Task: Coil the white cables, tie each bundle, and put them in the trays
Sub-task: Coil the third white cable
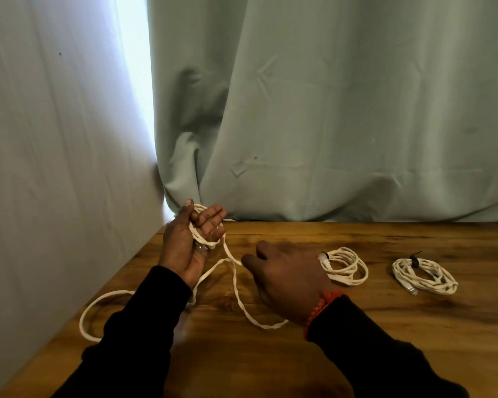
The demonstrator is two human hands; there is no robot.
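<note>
On the table [357, 326], two tied bundles [345, 265] [424, 276] are finished. A third cable [236, 285] is half coiled around the left hand [189, 242], fingers loosely curled; right-hand [285, 278] fingers pinch its slack. No trays are seen.

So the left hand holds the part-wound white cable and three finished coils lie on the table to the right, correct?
Not quite: the head view shows two finished coils on the table, not three. The left hand does hold the part-wound white cable.

White cables [344, 266], brown wood-grain table [385, 326], pale green curtain [328, 110], black sleeves [144, 326], orange bracelet [321, 310]
</note>
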